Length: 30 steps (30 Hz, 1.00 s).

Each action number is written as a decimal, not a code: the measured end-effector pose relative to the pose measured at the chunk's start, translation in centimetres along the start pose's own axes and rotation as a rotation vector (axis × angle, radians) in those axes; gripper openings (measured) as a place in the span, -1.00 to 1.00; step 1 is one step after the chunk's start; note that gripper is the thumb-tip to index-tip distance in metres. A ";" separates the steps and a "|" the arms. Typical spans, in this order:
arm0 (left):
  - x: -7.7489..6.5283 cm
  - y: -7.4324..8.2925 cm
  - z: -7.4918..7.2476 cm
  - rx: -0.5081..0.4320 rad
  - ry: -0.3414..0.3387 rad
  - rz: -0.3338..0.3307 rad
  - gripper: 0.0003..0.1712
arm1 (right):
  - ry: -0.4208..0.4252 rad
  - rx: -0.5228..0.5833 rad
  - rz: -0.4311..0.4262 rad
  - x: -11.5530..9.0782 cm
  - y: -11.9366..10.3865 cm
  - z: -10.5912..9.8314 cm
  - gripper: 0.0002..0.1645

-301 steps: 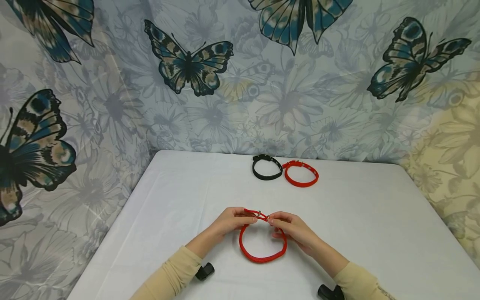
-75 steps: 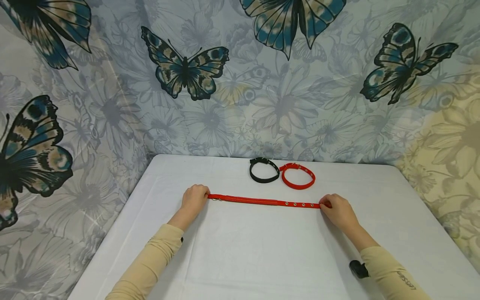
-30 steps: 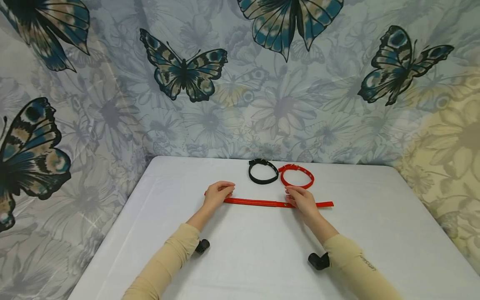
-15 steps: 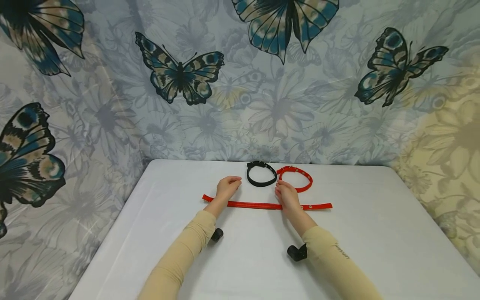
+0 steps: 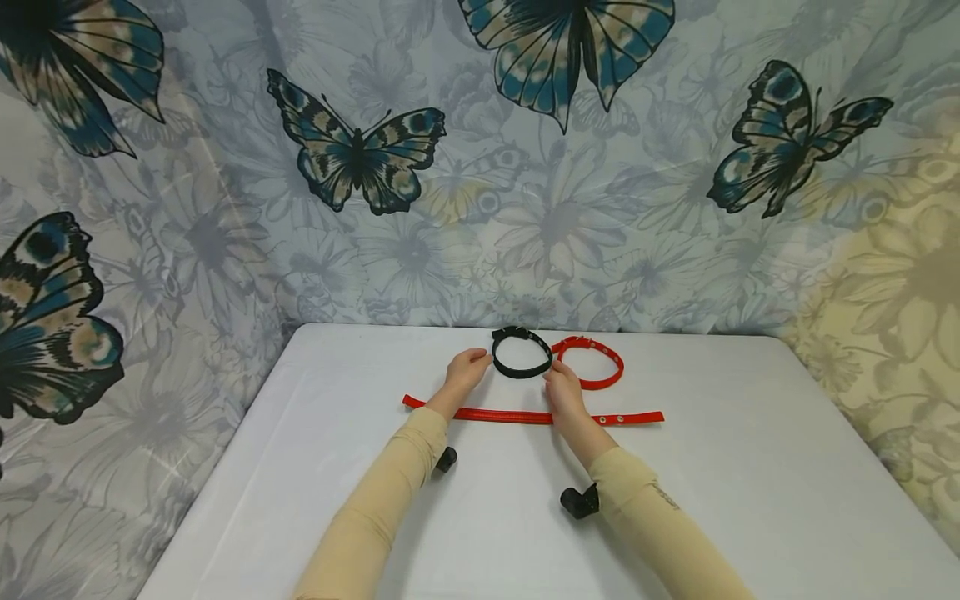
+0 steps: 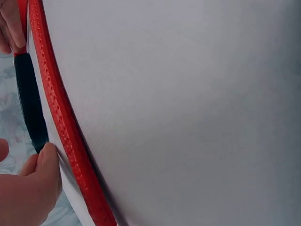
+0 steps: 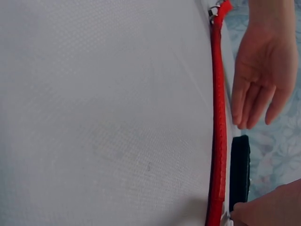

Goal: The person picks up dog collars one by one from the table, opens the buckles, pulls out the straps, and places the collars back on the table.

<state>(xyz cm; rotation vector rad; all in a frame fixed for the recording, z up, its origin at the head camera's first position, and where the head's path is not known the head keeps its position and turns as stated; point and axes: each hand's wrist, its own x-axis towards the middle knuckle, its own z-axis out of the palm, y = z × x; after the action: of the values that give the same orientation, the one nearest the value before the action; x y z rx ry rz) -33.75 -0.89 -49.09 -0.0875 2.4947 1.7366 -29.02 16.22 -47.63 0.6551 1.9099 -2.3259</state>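
A black collar (image 5: 522,374), buckled into a ring, lies near the table's back edge. My left hand (image 5: 462,375) is at its left side, fingers fairly straight and fingertips at the band. On the other side, my right hand (image 5: 566,396) has its fingertips right at the ring's right edge; in the left wrist view these fingers (image 6: 11,26) look extended beside the black band (image 6: 30,99). A red collar (image 5: 502,415) lies unbuckled and stretched out flat beneath both forearms, its metal rings (image 7: 214,12) at the left end and eyelets toward the right.
Another red collar (image 5: 602,384), buckled into a ring, sits just right of the black one, partly behind my right hand. All lie on a white-covered table (image 5: 495,517). A butterfly-patterned backdrop (image 5: 450,275) rises behind the back edge.
The front red collar, a loop in both hands ten seconds ago, was held out straight, then let go on the table. Both hands have since moved forward and inward to the black collar.
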 end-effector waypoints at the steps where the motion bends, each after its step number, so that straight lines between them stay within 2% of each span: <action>1: 0.1 0.0 0.0 -0.005 -0.008 -0.001 -0.51 | -0.001 -0.009 -0.003 0.1 0.0 0.1 -0.29; 6: 0.5 0.0 0.2 -0.028 -0.077 -0.020 -0.44 | 0.001 -0.073 -0.010 0.3 0.0 0.4 -0.27; 11: 0.5 0.4 0.4 -0.021 -0.148 -0.021 -0.38 | -0.005 -0.081 -0.012 0.6 -0.1 0.6 -0.25; 16: 0.6 0.6 0.8 -0.010 -0.175 -0.004 -0.39 | -0.018 -0.092 -0.034 0.8 -0.1 0.7 -0.24; 20: 0.5 0.7 1.2 0.015 -0.120 0.017 -0.44 | -0.021 -0.127 -0.081 0.9 -0.1 0.8 -0.26; 24: 0.3 0.8 1.6 0.014 0.008 -0.009 -0.49 | 0.005 -0.119 -0.098 0.8 -0.1 0.9 -0.29; 27: 0.0 0.9 1.8 -0.058 0.092 -0.042 -0.55 | 0.014 -0.079 -0.098 0.8 -0.1 1.0 -0.30; 30: -0.3 1.0 1.8 -0.157 0.133 -0.070 -0.56 | 0.009 -0.043 -0.106 0.8 0.0 1.0 -0.30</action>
<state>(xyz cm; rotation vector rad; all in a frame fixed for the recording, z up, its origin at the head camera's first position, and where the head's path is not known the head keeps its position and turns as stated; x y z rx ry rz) -33.52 1.13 -48.71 -0.3085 2.4047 1.9550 -30.01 15.43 -47.75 0.5749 2.0402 -2.3382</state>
